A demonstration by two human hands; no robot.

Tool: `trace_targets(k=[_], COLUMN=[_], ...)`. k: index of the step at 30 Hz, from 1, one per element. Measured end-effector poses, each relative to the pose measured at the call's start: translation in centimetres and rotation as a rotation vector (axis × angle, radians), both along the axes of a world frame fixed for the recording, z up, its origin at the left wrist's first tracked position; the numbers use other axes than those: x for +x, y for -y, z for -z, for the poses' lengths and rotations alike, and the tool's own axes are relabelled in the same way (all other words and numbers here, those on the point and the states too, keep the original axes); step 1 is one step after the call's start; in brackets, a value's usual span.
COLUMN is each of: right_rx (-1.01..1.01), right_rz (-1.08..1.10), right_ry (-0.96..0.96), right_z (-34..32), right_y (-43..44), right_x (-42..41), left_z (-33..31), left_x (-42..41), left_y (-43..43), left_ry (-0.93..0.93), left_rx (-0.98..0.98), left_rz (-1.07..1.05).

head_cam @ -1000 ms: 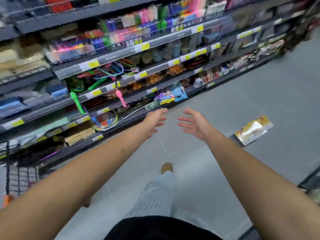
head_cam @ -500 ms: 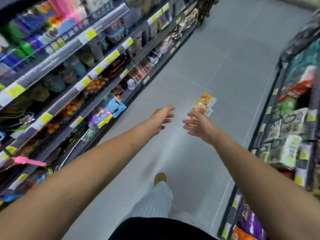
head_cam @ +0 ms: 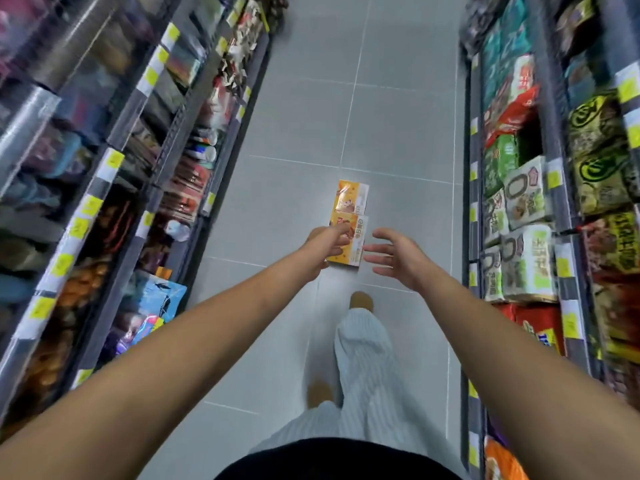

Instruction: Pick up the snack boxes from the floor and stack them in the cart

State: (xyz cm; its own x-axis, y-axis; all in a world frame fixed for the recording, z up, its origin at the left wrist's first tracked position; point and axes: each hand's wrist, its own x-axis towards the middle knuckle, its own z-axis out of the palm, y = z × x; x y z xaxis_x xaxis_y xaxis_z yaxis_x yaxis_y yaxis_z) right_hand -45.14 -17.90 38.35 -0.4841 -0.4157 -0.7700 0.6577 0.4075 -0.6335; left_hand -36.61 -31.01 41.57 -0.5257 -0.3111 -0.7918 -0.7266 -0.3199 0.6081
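Two orange and white snack boxes lie end to end on the grey tiled floor in the middle of the aisle, the far snack box beyond the near snack box. My left hand reaches forward and overlaps the near box's left edge; whether it touches the box I cannot tell. My right hand is open with fingers spread, just right of the same box and apart from it. No cart is in view.
Stocked shelves line both sides of the aisle: the left shelving with toys and packets, the right shelving with snack bags. My leg in pale striped trousers steps forward on the floor just behind the boxes.
My view has swung from the left shelves to straight down the aisle. The boxes now lie directly ahead, and both hands have come close to the near box.
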Motion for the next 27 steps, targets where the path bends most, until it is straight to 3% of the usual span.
trace_targets(k=[9,15,20,27], right_rx=[0.077,0.134,0.209,0.33], right_rz=[0.045,0.054,0.013,0.006], right_ry=[0.12,0.127,0.102,0.136], right_z=[6.6,13.2,22.0,40.6], right_y=[4.4,7.6,9.8,11.2], right_x=[-12.3,-17.9,-19.8,-21.2], left_z=[5.9,13.6,23.1,41.7], left_x=[-13.0,-18.1,-20.6,-21.8], left_y=[4.5,7.9,10.2,12.8], left_ry=[0.13,0.235,0.274,0.371], left_rx=[-0.112,-0.173,-0.132,-0.075], left_rz=[0.095,0.169,0.097,0.149])
